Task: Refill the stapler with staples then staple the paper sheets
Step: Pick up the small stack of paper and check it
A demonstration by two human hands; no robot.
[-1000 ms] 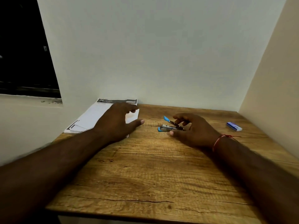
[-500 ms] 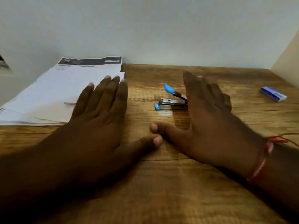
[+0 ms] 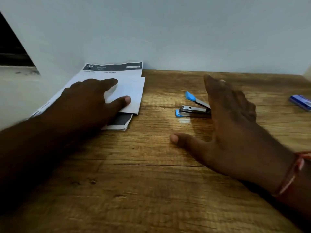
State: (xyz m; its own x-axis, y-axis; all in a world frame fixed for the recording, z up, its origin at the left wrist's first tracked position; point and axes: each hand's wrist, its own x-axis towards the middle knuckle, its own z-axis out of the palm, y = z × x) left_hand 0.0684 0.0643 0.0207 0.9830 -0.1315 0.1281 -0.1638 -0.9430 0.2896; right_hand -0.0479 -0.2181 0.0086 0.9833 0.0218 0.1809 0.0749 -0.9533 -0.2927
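Open stapler lies centre right, ready for loading.
Left hand rests flat on the paper sheets, upper left; right hand, fingers straight, hides the stapler's rear. Best fetch the staple box, right edge, next.

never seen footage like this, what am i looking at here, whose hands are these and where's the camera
No machine here: a person wears a wide-angle camera on the head, looking forward and down, so you see their own two arms. On the wooden table lie a stack of paper sheets, a small stapler with its blue-tipped top swung up, and at the far right a small blue box, probably staples. The left hand rests on the paper sheets, lying relaxed. The right hand is spread open beside the stapler, hiding its rear end. Neither hand holds anything.
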